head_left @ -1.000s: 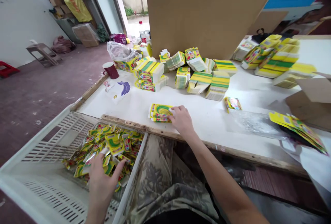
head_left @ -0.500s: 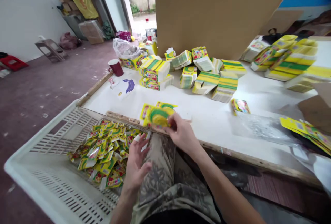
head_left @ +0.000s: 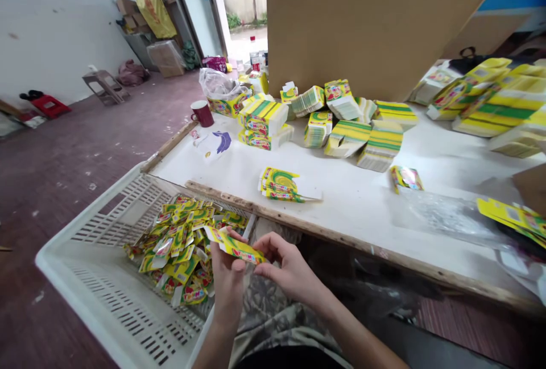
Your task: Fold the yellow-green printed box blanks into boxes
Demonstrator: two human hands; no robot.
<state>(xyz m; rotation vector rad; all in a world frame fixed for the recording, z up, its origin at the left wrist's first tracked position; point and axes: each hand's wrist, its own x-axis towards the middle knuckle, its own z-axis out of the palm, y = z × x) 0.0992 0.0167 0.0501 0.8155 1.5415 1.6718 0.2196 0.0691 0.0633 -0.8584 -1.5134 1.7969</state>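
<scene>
Head: hands [head_left: 227, 282] [head_left: 290, 268] hold carton [head_left: 236, 245] near table edge [head_left: 281, 218].

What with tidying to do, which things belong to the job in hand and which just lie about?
Likely the job:
yellow carton, between left hand and right hand
small carton pile
carton bundles
crate of yellow packs

Apparently lying about:
mug
red stool
grey stool

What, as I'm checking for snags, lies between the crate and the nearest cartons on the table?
A wooden strip, then bare white tabletop, in the head view.
</scene>
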